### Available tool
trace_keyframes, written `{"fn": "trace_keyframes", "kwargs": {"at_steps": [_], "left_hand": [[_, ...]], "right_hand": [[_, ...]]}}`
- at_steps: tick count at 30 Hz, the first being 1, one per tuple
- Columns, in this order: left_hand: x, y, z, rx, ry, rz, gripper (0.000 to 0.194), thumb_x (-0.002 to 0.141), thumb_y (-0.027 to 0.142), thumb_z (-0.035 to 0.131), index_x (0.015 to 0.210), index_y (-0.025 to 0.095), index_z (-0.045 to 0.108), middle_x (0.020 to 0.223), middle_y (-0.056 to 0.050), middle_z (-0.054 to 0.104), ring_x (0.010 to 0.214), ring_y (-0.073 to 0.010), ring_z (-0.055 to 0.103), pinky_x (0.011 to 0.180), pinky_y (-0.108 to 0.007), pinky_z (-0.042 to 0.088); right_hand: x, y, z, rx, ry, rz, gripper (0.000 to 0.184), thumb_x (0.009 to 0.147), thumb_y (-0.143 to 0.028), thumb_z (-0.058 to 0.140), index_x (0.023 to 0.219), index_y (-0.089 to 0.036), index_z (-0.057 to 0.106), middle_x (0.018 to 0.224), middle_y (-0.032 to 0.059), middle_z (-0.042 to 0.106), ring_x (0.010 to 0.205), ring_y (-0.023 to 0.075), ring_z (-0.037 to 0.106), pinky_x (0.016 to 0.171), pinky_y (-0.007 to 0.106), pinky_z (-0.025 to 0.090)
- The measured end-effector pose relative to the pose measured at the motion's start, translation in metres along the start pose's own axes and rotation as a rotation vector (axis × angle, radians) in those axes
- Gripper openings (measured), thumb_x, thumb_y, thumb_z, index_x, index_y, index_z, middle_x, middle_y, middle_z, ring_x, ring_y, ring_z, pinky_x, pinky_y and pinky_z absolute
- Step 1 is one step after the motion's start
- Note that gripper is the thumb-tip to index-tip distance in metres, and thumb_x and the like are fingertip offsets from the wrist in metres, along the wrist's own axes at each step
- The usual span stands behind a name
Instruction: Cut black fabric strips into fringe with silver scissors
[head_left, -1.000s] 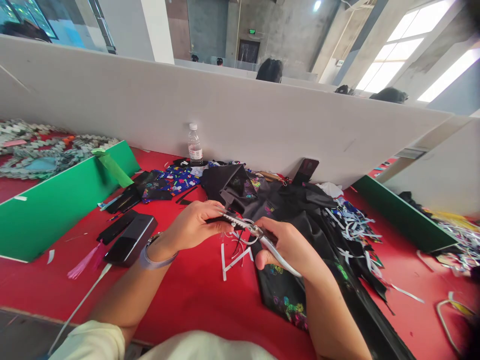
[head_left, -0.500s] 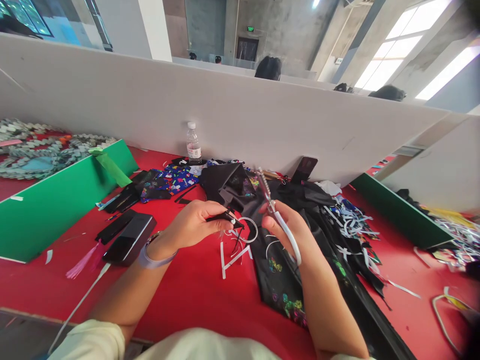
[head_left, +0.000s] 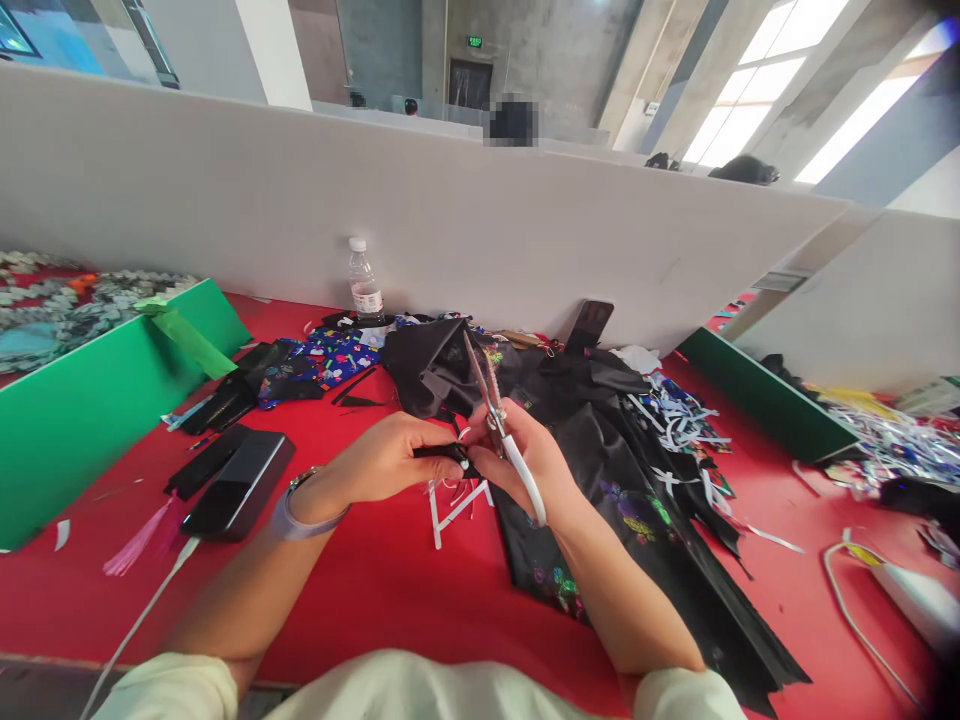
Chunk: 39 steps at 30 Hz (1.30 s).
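**Trimming paused, scissors tipped up, hands together**

Red felt tabletop [head_left: 360, 590] nearest the person carries the work. Left hand [head_left: 382, 462] pinches a small black fabric piece [head_left: 444, 453] between thumb and fingers, just above the table. Right hand [head_left: 525, 462] is curled around the white-handled scissors [head_left: 504, 440], blades pointing up and away, its fingertips meeting the piece. White paper strips [head_left: 454, 510] lie directly under the hands, so some cutting looks done; the piece isn't put down, so it reads as mid-job. Black printed cloth [head_left: 600, 480] spreads to the right, black box [head_left: 236, 485] to the left, clear water bottle [head_left: 365, 285] at the grey partition [head_left: 225, 200].

Versus half a second ago: right hand has closed in on the left, scissors more upright.
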<state>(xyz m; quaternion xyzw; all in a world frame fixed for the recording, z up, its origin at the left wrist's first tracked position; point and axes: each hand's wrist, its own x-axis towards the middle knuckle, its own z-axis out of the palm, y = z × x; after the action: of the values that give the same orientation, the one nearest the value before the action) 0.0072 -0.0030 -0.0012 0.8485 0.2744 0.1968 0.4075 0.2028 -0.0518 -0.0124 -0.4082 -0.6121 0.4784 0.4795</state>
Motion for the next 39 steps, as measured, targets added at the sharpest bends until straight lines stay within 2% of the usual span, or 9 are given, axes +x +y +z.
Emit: {"fn": "trace_keyframes", "kwargs": {"at_steps": [5,9,16,22,29,32,34,36,39], "left_hand": [[0.000,0.000,-0.002,0.007,0.002,-0.043,0.031,0.086,0.043,0.059,0.077,0.014,0.067,0.063,0.003,0.052,0.060,-0.0109,0.044,0.054,-0.019,0.033],[-0.003,-0.001,-0.006,-0.001,0.024,-0.069,0.031,0.086,0.044,0.060,0.081,0.015,0.069,0.064,0.004,0.053,0.061,-0.0107,0.045,0.056,-0.018,0.034],[-0.001,0.001,-0.005,0.183,0.138,-0.101,0.037,0.086,0.048,0.058,0.070,0.016,0.065,0.059,0.004,0.051,0.058,-0.0104,0.044,0.053,-0.020,0.028],[0.005,-0.001,0.006,0.370,0.174,-0.014,0.025,0.088,0.035,0.060,0.070,0.018,0.066,0.062,-0.001,0.060,0.058,-0.0134,0.053,0.054,-0.023,0.026],[0.008,-0.003,0.016,0.416,0.115,-0.013,0.016,0.089,0.029,0.059,0.082,0.021,0.072,0.071,-0.004,0.070,0.066,-0.0178,0.062,0.059,-0.025,0.033],[0.005,0.001,0.013,0.347,0.325,0.016,0.020,0.080,0.037,0.071,0.095,0.024,0.073,0.087,-0.006,0.074,0.083,-0.0232,0.065,0.074,-0.029,0.042],[0.000,0.005,0.009,0.269,0.591,0.068,0.037,0.074,0.040,0.077,0.107,0.025,0.071,0.109,-0.008,0.072,0.105,-0.0278,0.062,0.094,-0.035,0.041],[-0.003,0.007,0.006,0.138,0.839,0.121,0.044,0.076,0.039,0.075,0.117,0.025,0.066,0.125,-0.010,0.065,0.122,-0.0281,0.054,0.106,-0.038,0.033],[-0.001,0.006,0.006,-0.213,1.063,0.196,0.048,0.082,0.040,0.070,0.126,0.026,0.056,0.129,-0.010,0.061,0.125,-0.0248,0.052,0.107,-0.038,0.036]], "right_hand": [[0.000,-0.007,-0.004,-0.085,0.016,0.029,0.023,0.072,-0.017,0.060,0.093,-0.022,0.052,0.072,-0.0053,0.057,0.060,0.0107,0.050,0.058,0.023,0.041],[0.004,-0.008,-0.012,-0.165,0.122,0.027,0.020,0.073,-0.021,0.060,0.092,-0.021,0.054,0.075,-0.0038,0.057,0.062,0.0118,0.052,0.059,0.023,0.042],[0.005,-0.003,-0.027,-0.542,0.257,0.013,0.019,0.080,-0.031,0.061,0.096,-0.021,0.058,0.077,0.0004,0.065,0.061,0.0141,0.054,0.058,0.025,0.040],[-0.002,-0.003,-0.008,-0.354,0.140,-0.047,0.022,0.077,-0.028,0.065,0.097,-0.023,0.056,0.084,0.0002,0.066,0.066,0.0139,0.055,0.062,0.025,0.045],[-0.001,0.000,0.003,-0.386,0.095,-0.090,0.023,0.073,-0.015,0.059,0.094,-0.022,0.054,0.080,-0.0023,0.062,0.066,0.0123,0.053,0.065,0.024,0.044],[0.001,0.000,0.000,-0.331,0.161,-0.111,0.021,0.074,-0.016,0.060,0.094,-0.022,0.054,0.078,-0.0028,0.060,0.066,0.0125,0.053,0.064,0.024,0.044],[0.003,-0.001,-0.003,-0.275,0.247,-0.118,0.017,0.075,-0.018,0.061,0.090,-0.023,0.053,0.076,-0.0029,0.059,0.064,0.0127,0.052,0.062,0.025,0.044],[0.004,-0.002,-0.005,-0.211,0.329,-0.129,0.016,0.076,-0.022,0.063,0.086,-0.023,0.051,0.076,-0.0025,0.058,0.064,0.0131,0.052,0.060,0.026,0.043],[0.004,-0.003,-0.006,-0.129,0.415,-0.171,0.019,0.076,-0.027,0.065,0.087,-0.024,0.049,0.078,-0.0013,0.058,0.066,0.0147,0.054,0.061,0.028,0.044]]}}
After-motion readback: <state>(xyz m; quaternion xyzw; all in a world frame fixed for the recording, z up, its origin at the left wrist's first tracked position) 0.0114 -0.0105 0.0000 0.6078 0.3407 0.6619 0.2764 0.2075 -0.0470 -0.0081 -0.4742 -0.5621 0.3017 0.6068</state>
